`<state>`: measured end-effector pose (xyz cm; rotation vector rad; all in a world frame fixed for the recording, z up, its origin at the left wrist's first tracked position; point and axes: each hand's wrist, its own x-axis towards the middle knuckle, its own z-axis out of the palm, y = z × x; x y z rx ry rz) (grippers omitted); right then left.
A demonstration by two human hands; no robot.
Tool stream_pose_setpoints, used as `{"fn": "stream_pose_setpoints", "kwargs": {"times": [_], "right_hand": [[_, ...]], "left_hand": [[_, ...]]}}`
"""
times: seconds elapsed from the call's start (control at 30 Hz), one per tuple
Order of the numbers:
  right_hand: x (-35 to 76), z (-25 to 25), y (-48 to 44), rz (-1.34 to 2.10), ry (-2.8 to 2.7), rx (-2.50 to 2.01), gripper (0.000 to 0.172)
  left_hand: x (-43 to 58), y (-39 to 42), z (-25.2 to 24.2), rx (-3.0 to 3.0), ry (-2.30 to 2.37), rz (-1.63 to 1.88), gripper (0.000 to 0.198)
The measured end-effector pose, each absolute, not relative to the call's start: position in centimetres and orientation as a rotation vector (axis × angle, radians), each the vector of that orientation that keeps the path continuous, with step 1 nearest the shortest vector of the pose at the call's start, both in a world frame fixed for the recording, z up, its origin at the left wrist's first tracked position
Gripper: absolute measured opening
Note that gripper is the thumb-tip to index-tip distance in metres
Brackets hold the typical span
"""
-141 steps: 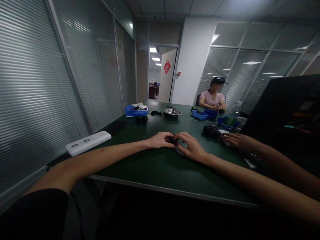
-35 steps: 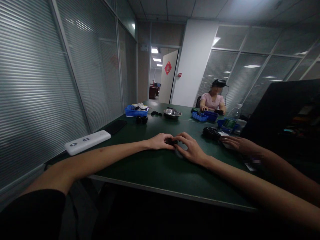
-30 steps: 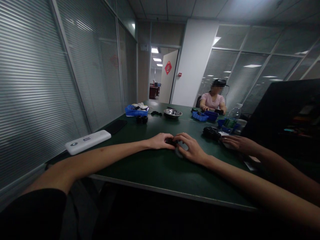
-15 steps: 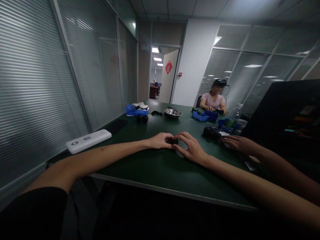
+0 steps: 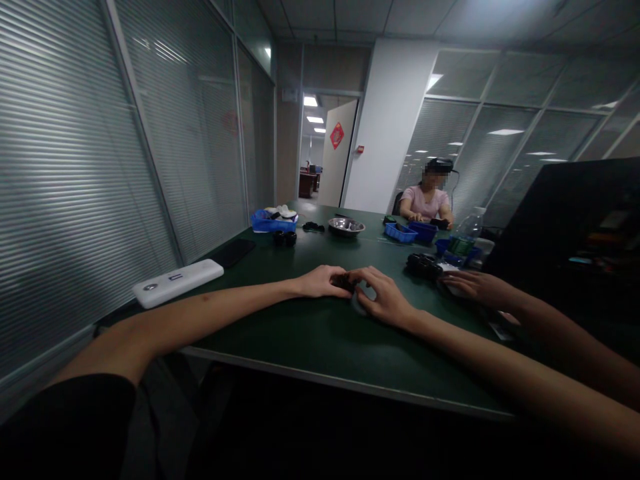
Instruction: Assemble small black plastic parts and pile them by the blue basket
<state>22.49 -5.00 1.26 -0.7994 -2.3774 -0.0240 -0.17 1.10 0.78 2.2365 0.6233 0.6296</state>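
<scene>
My left hand (image 5: 320, 283) and my right hand (image 5: 380, 293) meet on the green table (image 5: 320, 337), both with fingers curled round a small dark part (image 5: 345, 282) held between them. The part is mostly hidden by my fingers and too dark to name. A pale round patch lies on the table under my right hand's fingers.
A co-worker's hand (image 5: 473, 285) rests at the right beside a black pile of parts (image 5: 424, 265). A white flat device (image 5: 177, 282) and a dark phone (image 5: 234, 253) lie at the left. Blue trays (image 5: 273, 222), a steel bowl (image 5: 346, 227) and a water bottle (image 5: 467, 233) stand farther back, where a person (image 5: 427, 198) sits.
Both hands stay together on the small dark part; only my right fingers shift slightly. The view has barely moved.
</scene>
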Motion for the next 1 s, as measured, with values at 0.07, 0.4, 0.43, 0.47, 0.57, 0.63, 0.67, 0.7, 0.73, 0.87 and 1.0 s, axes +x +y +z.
{"fn": "stream_pose_setpoints", "kwargs": {"times": [0.07, 0.4, 0.43, 0.47, 0.57, 0.63, 0.67, 0.7, 0.73, 0.87, 1.0], "right_hand": [[22.60, 1.14, -4.90, -0.016, -2.370, -0.796, 0.025], [22.27, 1.21, -5.09, -0.064, -2.357, -0.796, 0.029], [22.29, 1.21, -5.06, -0.076, -2.358, -0.814, 0.028], [22.30, 1.21, -5.03, -0.085, -2.360, -0.829, 0.027], [22.26, 1.20, -4.98, -0.095, -2.357, -0.838, 0.026], [22.16, 1.25, -5.05, -0.072, -2.358, -0.815, 0.025], [22.12, 1.30, -5.10, -0.054, -2.363, -0.797, 0.025], [22.09, 1.34, -5.15, -0.036, -2.368, -0.779, 0.025], [22.09, 1.38, -5.19, -0.018, -2.375, -0.763, 0.025], [22.32, 1.36, -5.04, 0.023, -2.373, -0.726, 0.025], [22.55, 1.19, -4.75, 0.044, -2.345, -0.729, 0.027]], "left_hand": [[-0.25, 1.04, 0.87, 2.254, 0.616, 0.630, 0.048], [-0.12, 1.58, 0.36, 2.268, 0.630, 0.643, 0.044], [-0.14, 1.60, 0.36, 2.267, 0.632, 0.632, 0.044], [-0.16, 1.61, 0.37, 2.268, 0.632, 0.620, 0.044], [-0.24, 1.65, 0.39, 2.266, 0.617, 0.612, 0.045], [-0.26, 1.67, 0.37, 2.269, 0.602, 0.623, 0.045], [-0.25, 1.67, 0.36, 2.269, 0.599, 0.629, 0.044], [-0.23, 1.66, 0.34, 2.269, 0.601, 0.630, 0.044], [-0.20, 1.64, 0.34, 2.269, 0.609, 0.630, 0.044], [-0.10, 1.50, 0.38, 2.266, 0.641, 0.627, 0.045], [-0.09, 1.33, 0.56, 2.274, 0.656, 0.623, 0.046]]}}
